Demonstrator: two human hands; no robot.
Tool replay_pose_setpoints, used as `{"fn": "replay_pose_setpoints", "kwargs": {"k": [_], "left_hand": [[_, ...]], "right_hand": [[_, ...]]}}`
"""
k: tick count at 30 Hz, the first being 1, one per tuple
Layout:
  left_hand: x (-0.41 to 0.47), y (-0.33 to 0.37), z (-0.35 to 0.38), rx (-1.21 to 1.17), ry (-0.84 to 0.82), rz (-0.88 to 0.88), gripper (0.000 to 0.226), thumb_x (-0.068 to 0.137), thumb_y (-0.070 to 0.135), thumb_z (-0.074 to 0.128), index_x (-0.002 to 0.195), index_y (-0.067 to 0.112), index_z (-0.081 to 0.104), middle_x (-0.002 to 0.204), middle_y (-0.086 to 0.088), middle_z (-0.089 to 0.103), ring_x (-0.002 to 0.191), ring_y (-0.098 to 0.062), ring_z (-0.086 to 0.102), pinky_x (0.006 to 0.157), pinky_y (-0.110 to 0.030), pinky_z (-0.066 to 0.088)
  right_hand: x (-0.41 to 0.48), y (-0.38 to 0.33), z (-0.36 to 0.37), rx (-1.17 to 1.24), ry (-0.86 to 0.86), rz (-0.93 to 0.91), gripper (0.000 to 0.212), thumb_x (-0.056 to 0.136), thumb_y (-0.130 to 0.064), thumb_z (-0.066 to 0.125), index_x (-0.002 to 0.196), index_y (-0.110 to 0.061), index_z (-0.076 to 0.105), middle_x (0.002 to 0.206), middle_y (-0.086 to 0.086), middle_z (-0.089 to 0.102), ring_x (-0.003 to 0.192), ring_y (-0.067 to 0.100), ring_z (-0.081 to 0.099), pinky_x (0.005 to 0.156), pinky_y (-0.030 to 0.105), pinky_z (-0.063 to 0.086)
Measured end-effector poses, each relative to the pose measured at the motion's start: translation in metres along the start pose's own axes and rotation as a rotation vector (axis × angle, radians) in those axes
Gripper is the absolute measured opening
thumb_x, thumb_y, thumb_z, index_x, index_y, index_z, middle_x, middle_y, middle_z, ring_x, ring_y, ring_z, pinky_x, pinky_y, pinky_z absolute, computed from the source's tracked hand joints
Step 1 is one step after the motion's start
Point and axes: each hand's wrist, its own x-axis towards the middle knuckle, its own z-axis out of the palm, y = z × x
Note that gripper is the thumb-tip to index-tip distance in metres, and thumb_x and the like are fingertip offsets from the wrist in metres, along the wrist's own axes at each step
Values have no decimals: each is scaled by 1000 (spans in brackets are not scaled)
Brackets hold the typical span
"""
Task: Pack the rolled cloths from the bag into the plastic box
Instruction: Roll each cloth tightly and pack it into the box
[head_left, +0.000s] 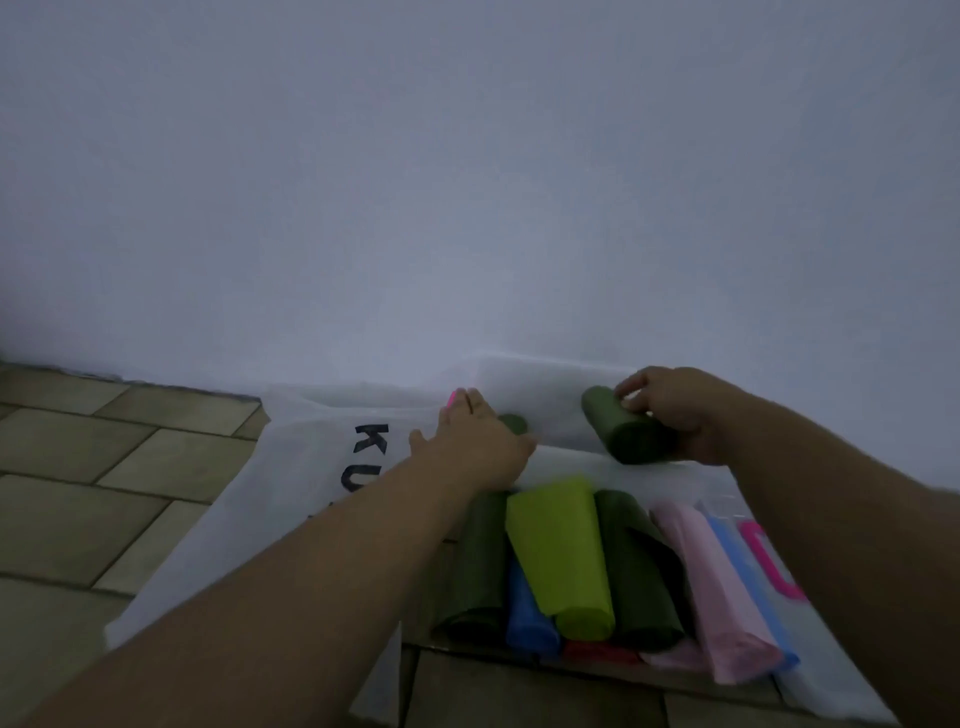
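Dim, blurred view; the plastic box (545, 410) by the far wall is barely distinguishable. Right hand (675, 410) fingers grip a dark green rolled cloth (626, 434) over it; left hand (478, 441) fingers spread flat, half hiding another roll (514, 422). Near, coloured rolls (566, 551) lie on the white bag (311, 467).

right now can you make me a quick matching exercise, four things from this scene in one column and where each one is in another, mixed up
Things:
1. dark green roll
2. lime green roll
3. pink roll
4. white bag

Places:
A. lying on the floor tiles, left of the pile
B. on top of the pile, in the middle
C. held in the right hand
D. right side of the pile, next to a light blue roll

Pairs: 1-C, 2-B, 3-D, 4-A
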Motion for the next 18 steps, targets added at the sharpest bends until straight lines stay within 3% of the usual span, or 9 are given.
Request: {"fn": "replay_pose_setpoints", "kwargs": {"k": [8, 11, 15, 18], "left_hand": [[0, -3, 5, 16, -7, 9, 87, 95, 57, 32, 147, 11, -19, 157, -2, -20, 146, -20, -7, 113, -59, -2], [-2, -3, 4, 6, -12, 2, 86, 95, 56, 32, 147, 11, -19, 157, -1, -21, 146, -19, -7, 113, -59, -2], [-1, -2, 4, 4, -16, -6, 85, 95, 56, 32, 148, 12, -18, 157, 0, -22, 146, -18, -8, 113, -59, -2], [1, -2, 5, 10, -17, -15, 85, 95, 57, 31, 148, 12, -18, 157, 0, -22, 146, -19, -8, 113, -60, -1]], "right_hand": [[67, -4, 71, -1110, -123, -206, 33, 98, -16, 43, 125, -3, 56, 132, 15, 52, 118, 28, 51, 99, 34, 42], [71, -3, 74, -1192, -224, -151, 34, 95, -25, 49, 123, -7, 58, 128, 14, 55, 112, 27, 53, 96, 36, 43], [66, -8, 70, -1012, -231, -157, 31, 87, -31, 60, 111, -11, 66, 115, 10, 62, 101, 27, 58, 84, 36, 46], [62, -9, 71, -1179, -307, -197, 36, 92, -34, 53, 118, -13, 64, 122, 11, 60, 108, 27, 56, 97, 40, 45]]}}
